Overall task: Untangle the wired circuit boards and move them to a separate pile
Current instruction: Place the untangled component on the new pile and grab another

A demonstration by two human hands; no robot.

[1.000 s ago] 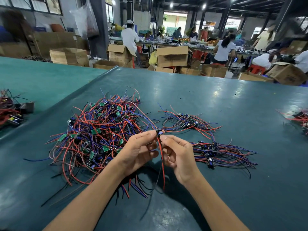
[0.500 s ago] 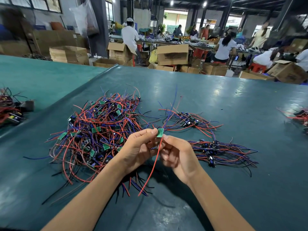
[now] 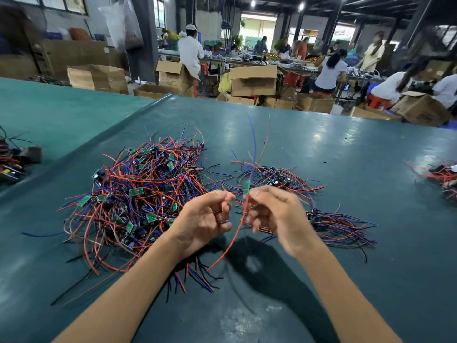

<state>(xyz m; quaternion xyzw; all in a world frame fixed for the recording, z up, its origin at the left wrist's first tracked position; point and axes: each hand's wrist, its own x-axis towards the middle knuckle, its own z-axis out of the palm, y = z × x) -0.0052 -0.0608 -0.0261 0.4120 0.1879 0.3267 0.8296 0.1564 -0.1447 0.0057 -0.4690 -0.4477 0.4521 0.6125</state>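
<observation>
1. Here, the right hand (image 3: 277, 211) pinched a board (image 3: 246, 190) above the desk (image 3: 358, 256), between the tangle (image 3: 138, 194) and a smaller pile (image 3: 279, 178).
2. The left hand (image 3: 207, 216) was curled just beside it; whether it held anything could not be told.
3. The board looked light, with floppy wires (image 3: 232, 241), and was likely best gripped by its edges.

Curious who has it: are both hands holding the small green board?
No, only the right hand pinches the board; the left hand is apart from it.
</observation>
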